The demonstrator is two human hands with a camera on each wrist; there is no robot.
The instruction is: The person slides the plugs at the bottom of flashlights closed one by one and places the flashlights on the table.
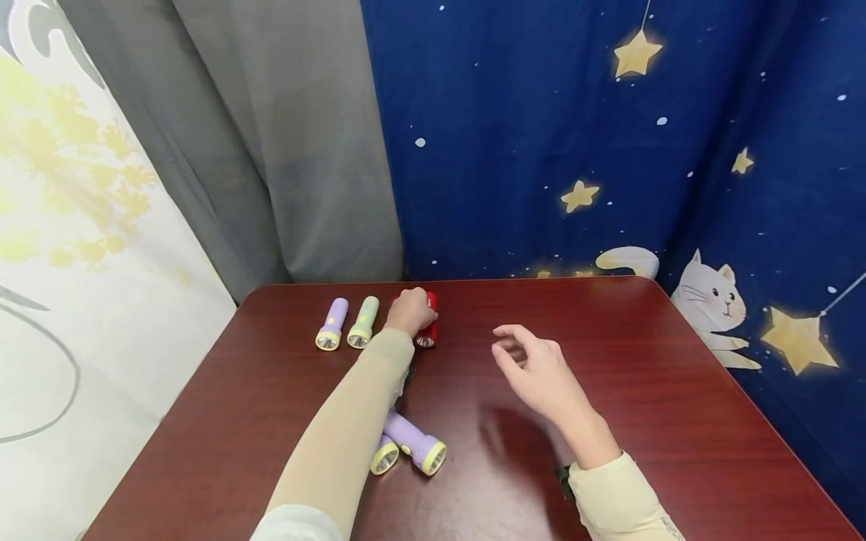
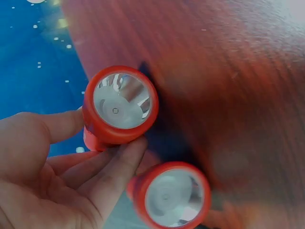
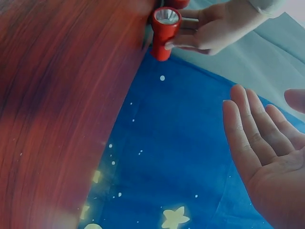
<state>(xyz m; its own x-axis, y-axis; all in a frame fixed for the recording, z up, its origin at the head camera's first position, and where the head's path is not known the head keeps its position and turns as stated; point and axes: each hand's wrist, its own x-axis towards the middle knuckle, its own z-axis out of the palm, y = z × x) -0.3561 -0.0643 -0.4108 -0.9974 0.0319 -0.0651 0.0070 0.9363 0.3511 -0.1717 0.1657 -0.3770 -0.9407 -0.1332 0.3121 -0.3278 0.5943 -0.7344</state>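
At the far side of the table, my left hand [image 1: 410,312] grips a red flashlight [image 1: 428,334] between thumb and fingers. Its lens faces the camera in the left wrist view, where a second red flashlight [image 2: 174,195] stands close beside those fingers. That second one is mostly hidden by the hand in the head view. To the left are a green flashlight [image 1: 364,321] and a purple flashlight [image 1: 333,323], both lens end toward me. My right hand [image 1: 537,372] hovers over the table with loosely bent fingers, holding nothing.
Two more purple flashlights lie nearer me: one [image 1: 416,443] angled to the right, the other [image 1: 384,457] partly covered by my left forearm. The dark red table [image 1: 643,391] ends at a grey curtain [image 1: 325,150] and a blue starry curtain [image 1: 501,150].
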